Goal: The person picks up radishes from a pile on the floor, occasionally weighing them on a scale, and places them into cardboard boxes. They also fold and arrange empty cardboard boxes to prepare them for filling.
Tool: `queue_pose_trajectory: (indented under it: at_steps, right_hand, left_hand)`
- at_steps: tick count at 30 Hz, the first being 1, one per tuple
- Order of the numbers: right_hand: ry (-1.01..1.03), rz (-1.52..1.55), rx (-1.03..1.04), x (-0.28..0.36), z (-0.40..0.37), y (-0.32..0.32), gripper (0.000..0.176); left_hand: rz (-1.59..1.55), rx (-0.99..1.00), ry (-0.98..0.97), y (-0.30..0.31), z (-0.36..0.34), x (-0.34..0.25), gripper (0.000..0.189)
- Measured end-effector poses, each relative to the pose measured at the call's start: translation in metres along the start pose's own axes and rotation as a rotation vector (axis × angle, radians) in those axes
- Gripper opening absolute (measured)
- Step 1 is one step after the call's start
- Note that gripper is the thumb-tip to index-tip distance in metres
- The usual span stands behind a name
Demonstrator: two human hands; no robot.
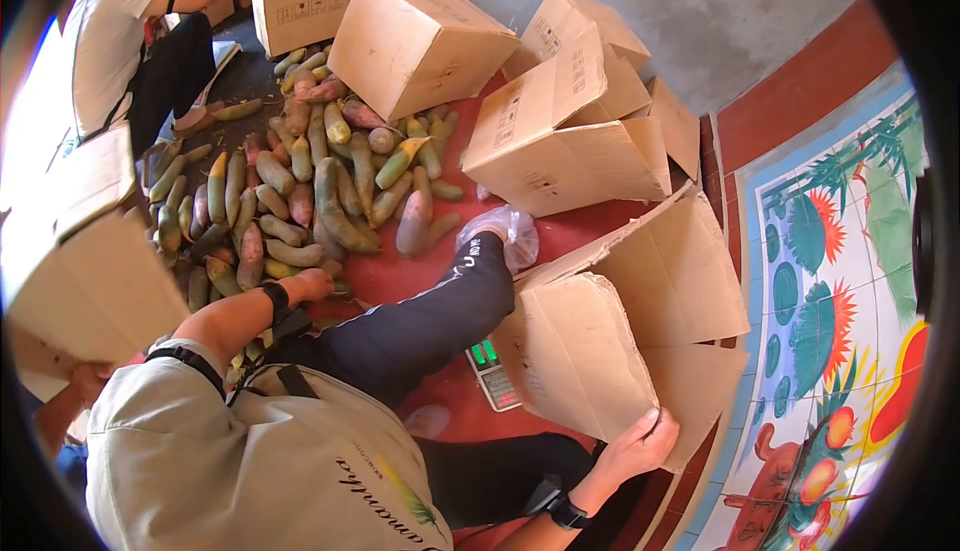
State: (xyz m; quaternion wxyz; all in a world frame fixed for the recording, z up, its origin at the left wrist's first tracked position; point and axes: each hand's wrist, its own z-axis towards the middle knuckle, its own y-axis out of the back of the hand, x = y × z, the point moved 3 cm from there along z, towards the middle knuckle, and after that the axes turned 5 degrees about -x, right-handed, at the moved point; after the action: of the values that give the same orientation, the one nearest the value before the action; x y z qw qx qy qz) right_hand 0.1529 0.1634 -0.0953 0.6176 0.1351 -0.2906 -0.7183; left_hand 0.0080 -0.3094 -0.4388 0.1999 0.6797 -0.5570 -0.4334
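Observation:
My right hand [643,444] grips the lower flap edge of an open cardboard box [585,351], thumb over the edge. A digital scale [494,379] with green lit digits shows partly beneath this box. My left hand [312,285] is curled at the near edge of a heap of long green, yellowish and pinkish produce [340,186]. Its fingertips are hidden, and I cannot tell what they hold. My outstretched leg lies between the two hands, with a clear plastic cover [520,241] over the foot.
More cardboard boxes [420,46] stand behind the heap, and an open one [565,136] lies tilted. Another person [120,46] crouches at the upper left. At the left edge, another person's hand [90,381] is by a box [95,291]. A painted tile wall [810,291] borders the right.

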Motion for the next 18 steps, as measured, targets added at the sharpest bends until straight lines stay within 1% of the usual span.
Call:
queue_pose_trajectory:
  at_steps: [2,4,8,10,11,13,14,16,18]
  right_hand:
    - [-0.051,-0.012,0.026,-0.001,0.000,0.000,0.025]
    - [-0.035,-0.009,0.025,0.000,0.000,0.000,0.024]
    - [0.001,-0.005,0.022,0.000,-0.001,0.002,0.025]
    - [-0.004,-0.014,0.027,0.001,-0.001,0.002,0.025]
    - [-0.007,-0.025,0.028,0.002,-0.001,0.002,0.025]
    - [-0.009,-0.022,0.033,0.001,-0.001,0.002,0.025]
    - [-0.011,-0.022,0.034,0.001,-0.001,0.002,0.025]
    - [-0.011,-0.019,0.033,0.000,-0.003,0.001,0.025]
    - [-0.010,-0.019,0.031,-0.002,-0.003,0.001,0.025]
  left_hand:
    - [0.018,-0.028,-0.024,-0.002,-0.003,0.005,0.030]
    - [0.072,-0.060,0.009,-0.006,-0.003,0.014,0.031]
    - [0.189,-0.003,0.048,0.001,-0.011,0.019,0.031]
    - [0.251,0.026,0.156,0.004,-0.016,0.025,0.032]
    - [0.252,0.028,0.159,0.006,-0.020,0.024,0.032]
    - [0.286,0.038,0.251,0.027,-0.041,0.010,0.034]
    - [0.286,0.038,0.256,0.027,-0.044,0.013,0.034]
    - [0.427,0.032,0.239,0.028,-0.049,0.019,0.034]
    - [0.463,0.037,0.235,0.031,-0.054,0.027,0.034]
